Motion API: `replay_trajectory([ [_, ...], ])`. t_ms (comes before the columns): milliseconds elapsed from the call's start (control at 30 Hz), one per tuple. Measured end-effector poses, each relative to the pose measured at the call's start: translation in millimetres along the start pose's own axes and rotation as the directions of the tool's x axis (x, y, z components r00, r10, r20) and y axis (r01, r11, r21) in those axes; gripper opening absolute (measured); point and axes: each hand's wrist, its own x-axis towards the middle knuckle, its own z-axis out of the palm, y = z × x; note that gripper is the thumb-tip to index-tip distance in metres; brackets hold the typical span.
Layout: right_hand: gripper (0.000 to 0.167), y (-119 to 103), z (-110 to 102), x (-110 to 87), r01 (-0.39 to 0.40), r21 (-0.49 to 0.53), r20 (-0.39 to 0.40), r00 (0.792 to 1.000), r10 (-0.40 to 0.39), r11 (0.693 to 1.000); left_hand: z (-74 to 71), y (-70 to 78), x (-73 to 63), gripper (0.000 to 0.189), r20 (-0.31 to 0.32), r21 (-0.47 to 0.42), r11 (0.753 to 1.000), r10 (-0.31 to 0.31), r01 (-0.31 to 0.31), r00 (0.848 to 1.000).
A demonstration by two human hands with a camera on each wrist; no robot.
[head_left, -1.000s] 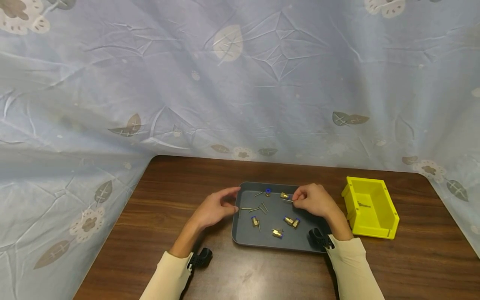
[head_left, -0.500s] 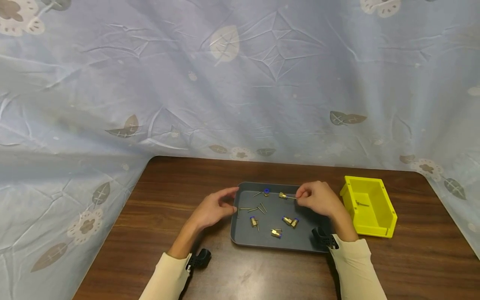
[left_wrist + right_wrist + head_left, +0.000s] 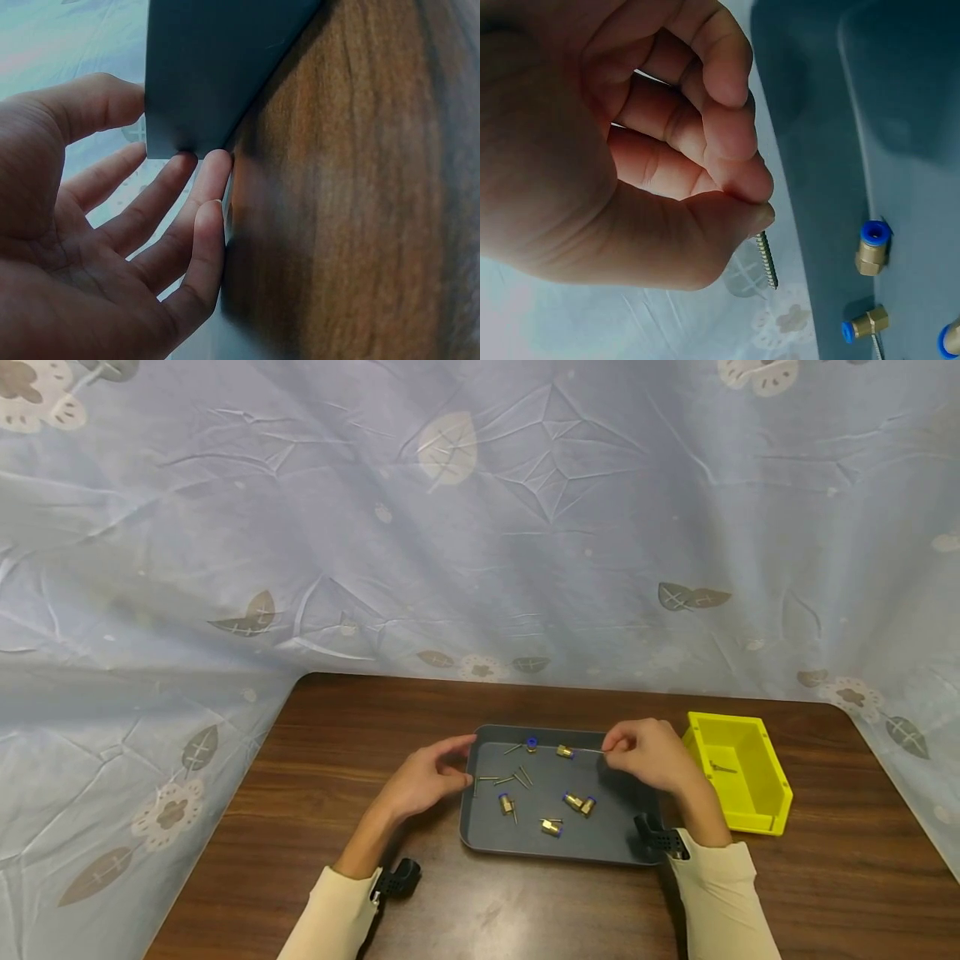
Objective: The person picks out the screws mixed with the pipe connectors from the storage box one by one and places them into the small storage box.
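Fingers of the right hand [image 3: 647, 755] pinch a screw [image 3: 766, 260] that we see jutting left from their tips over the far side of the gray tray [image 3: 607, 839], whose left edge the spread-fingered left hand [image 3: 422, 783] touches.

Your right hand [image 3: 647, 754] pinches a thin screw [image 3: 591, 751] above the gray tray [image 3: 615, 835]; your left hand [image 3: 424, 781] touches the tray's left edge, fingers extended.

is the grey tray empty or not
Not empty: the head view shows screws and brass-coloured fittings lying in the grey tray.
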Motion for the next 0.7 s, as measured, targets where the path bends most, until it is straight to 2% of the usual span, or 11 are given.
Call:
replay_trajectory([
  [700,0.005,5.3,-26.5,-14.7,-0.080,0.021,0.001,0.997,0.080,0.997,0.0,-0.9,0.6,0.066,0.005,-0.004,1.000,0.002,-0.002,1.000],
])
